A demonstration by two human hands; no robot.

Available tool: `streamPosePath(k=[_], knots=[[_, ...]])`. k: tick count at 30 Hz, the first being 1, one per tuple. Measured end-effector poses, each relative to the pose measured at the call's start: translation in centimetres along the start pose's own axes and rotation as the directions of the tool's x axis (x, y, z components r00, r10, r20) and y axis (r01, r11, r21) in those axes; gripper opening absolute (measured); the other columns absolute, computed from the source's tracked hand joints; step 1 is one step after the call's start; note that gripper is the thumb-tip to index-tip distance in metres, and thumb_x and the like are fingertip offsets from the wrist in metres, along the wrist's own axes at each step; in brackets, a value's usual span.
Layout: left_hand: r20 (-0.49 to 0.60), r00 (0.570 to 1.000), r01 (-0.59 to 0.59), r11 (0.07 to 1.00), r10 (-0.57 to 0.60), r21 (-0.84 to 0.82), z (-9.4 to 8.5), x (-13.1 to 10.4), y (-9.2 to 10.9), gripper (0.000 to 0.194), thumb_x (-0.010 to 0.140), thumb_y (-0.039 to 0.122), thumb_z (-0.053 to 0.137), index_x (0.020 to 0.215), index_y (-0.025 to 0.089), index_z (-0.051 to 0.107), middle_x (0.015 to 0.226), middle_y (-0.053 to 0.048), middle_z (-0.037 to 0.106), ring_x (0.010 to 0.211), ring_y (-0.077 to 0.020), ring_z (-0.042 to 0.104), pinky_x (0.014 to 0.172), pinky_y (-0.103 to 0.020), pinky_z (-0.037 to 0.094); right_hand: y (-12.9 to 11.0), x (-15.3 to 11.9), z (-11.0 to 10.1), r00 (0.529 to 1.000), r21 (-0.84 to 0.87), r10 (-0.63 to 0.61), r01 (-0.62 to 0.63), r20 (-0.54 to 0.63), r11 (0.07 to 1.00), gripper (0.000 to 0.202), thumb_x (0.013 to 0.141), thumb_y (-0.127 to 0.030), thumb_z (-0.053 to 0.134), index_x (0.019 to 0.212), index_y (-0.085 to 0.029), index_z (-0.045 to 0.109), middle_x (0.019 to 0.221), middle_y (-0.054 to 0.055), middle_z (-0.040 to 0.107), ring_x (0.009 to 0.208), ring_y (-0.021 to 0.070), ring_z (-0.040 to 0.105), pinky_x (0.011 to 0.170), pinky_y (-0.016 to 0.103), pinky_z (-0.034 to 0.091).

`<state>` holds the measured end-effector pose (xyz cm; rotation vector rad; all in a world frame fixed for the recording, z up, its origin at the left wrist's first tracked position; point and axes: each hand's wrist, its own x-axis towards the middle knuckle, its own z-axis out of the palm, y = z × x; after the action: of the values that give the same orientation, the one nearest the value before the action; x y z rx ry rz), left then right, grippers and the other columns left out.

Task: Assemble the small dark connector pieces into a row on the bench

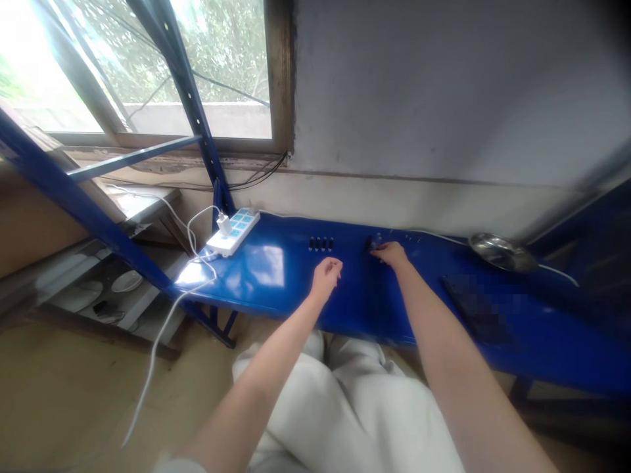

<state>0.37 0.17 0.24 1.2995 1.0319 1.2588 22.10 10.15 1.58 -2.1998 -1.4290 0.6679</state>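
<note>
Several small dark cylinders with pale ends (321,244) stand in a short row on the blue table (296,289). Just in front of them is my left hand (327,276), its fingers curled together above the table; whatever they may hold is too small to make out. My right hand (389,254) reaches farther along the table, its fingertips closed at a small cluster of dark and clear pieces (375,242). Which piece the fingers grip cannot be told. A few tiny pieces (407,237) lie behind and to the right of that hand.
On the left of the table sits a white power strip (234,231) with a plugged-in charger and a loose white cable. A shiny metal bowl (501,251) and a dark flat object (476,309) are at the right. Blue shelf posts rise at the left.
</note>
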Motion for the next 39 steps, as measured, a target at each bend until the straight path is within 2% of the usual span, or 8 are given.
streamPosePath(k=[5, 7, 10, 12, 16, 22, 33, 39], knots=[[-0.083, 0.996, -0.029, 0.999, 0.028, -0.017, 0.0, -0.2, 0.3, 0.024, 0.080, 0.037, 0.046, 0.078, 0.016, 0.057, 0.058, 0.003, 0.048, 0.046, -0.0057, 0.042, 0.045, -0.018, 0.035, -0.5, -2.7, -0.3, 0.998, -0.023, -0.050, 0.049, -0.040, 0.999, 0.013, 0.071, -0.024, 0.060, 0.070, -0.013, 0.065, 0.065, 0.007, 0.068, 0.051, 0.0124, 0.059, 0.056, 0.023, 0.046], [-0.119, 0.992, -0.043, 0.999, 0.040, -0.027, 0.0, -0.3, 0.4, 0.022, 0.081, 0.034, 0.045, 0.077, 0.016, 0.057, 0.056, 0.003, 0.047, 0.044, -0.0056, 0.041, 0.044, -0.018, 0.033, -1.4, -4.2, 0.7, 0.986, 0.021, -0.167, 0.167, 0.004, 0.986, 0.017, 0.074, -0.028, 0.057, 0.073, -0.014, 0.066, 0.069, 0.006, 0.069, 0.053, 0.0118, 0.060, 0.059, 0.023, 0.047], [-0.159, 0.986, -0.052, 0.998, 0.046, -0.036, 0.0, -0.3, 0.4, 0.020, 0.080, 0.031, 0.044, 0.073, 0.015, 0.056, 0.053, 0.004, 0.045, 0.042, -0.0053, 0.039, 0.043, -0.018, 0.032, -3.0, -5.9, 3.2, 0.919, 0.046, -0.393, 0.395, -0.038, 0.918, 0.019, 0.074, -0.029, 0.058, 0.084, -0.015, 0.066, 0.084, 0.007, 0.069, 0.073, 0.0138, 0.063, 0.069, 0.023, 0.047], [-0.179, 0.983, -0.051, 0.998, 0.044, -0.035, 0.0, -0.3, 0.4, 0.019, 0.079, 0.029, 0.044, 0.072, 0.016, 0.056, 0.052, 0.004, 0.045, 0.042, -0.0052, 0.039, 0.043, -0.018, 0.031, -4.1, -6.4, 4.8, 0.890, 0.049, -0.455, 0.457, -0.040, 0.888, 0.021, 0.074, -0.027, 0.058, 0.090, -0.015, 0.065, 0.089, 0.007, 0.068, 0.079, 0.0144, 0.062, 0.072, 0.024, 0.047], [-0.181, 0.982, -0.048, 0.998, 0.042, -0.028, 0.0, -0.3, 0.4, 0.018, 0.078, 0.026, 0.043, 0.070, 0.015, 0.055, 0.052, 0.004, 0.044, 0.043, -0.0055, 0.039, 0.043, -0.018, 0.031, -5.7, -6.1, 6.9, 0.897, 0.027, -0.440, 0.441, -0.042, 0.897, 0.022, 0.075, -0.027, 0.056, 0.090, -0.015, 0.065, 0.091, 0.007, 0.067, 0.082, 0.0158, 0.061, 0.072, 0.025, 0.046], [-0.194, 0.981, -0.041, 0.998, 0.031, -0.046, 0.1, 0.0, 0.0, 0.019, 0.078, 0.028, 0.044, 0.069, 0.015, 0.055, 0.050, 0.005, 0.042, 0.042, -0.0055, 0.038, 0.043, -0.018, 0.030, -6.9, -5.0, 8.1, 0.925, -0.096, -0.376, 0.370, -0.053, 0.924, 0.029, 0.071, -0.032, 0.058, 0.094, -0.016, 0.065, 0.100, 0.009, 0.064, 0.094, 0.0205, 0.058, 0.075, 0.028, 0.044], [-0.196, 0.979, -0.055, 0.998, 0.046, -0.040, 0.1, 0.0, -0.1, 0.021, 0.079, 0.029, 0.043, 0.070, 0.016, 0.055, 0.050, 0.004, 0.042, 0.041, -0.0055, 0.037, 0.043, -0.018, 0.030, -8.0, -5.0, 8.6, 0.955, -0.059, -0.290, 0.286, -0.067, 0.956, 0.021, 0.073, -0.033, 0.055, 0.087, -0.020, 0.063, 0.097, 0.006, 0.066, 0.096, 0.0231, 0.058, 0.083, 0.036, 0.041], [-0.180, 0.983, -0.028, 0.999, 0.021, -0.033, 0.0, -0.1, 0.4, 0.022, 0.080, 0.031, 0.043, 0.072, 0.015, 0.055, 0.052, 0.004, 0.042, 0.042, -0.0053, 0.038, 0.043, -0.017, 0.031, -7.1, -6.6, 7.4, 0.945, 0.112, -0.292, 0.309, -0.145, 0.945, 0.022, 0.079, -0.030, 0.047, 0.092, -0.015, 0.058, 0.094, 0.011, 0.065, 0.085, 0.0200, 0.061, 0.074, 0.029, 0.044]])
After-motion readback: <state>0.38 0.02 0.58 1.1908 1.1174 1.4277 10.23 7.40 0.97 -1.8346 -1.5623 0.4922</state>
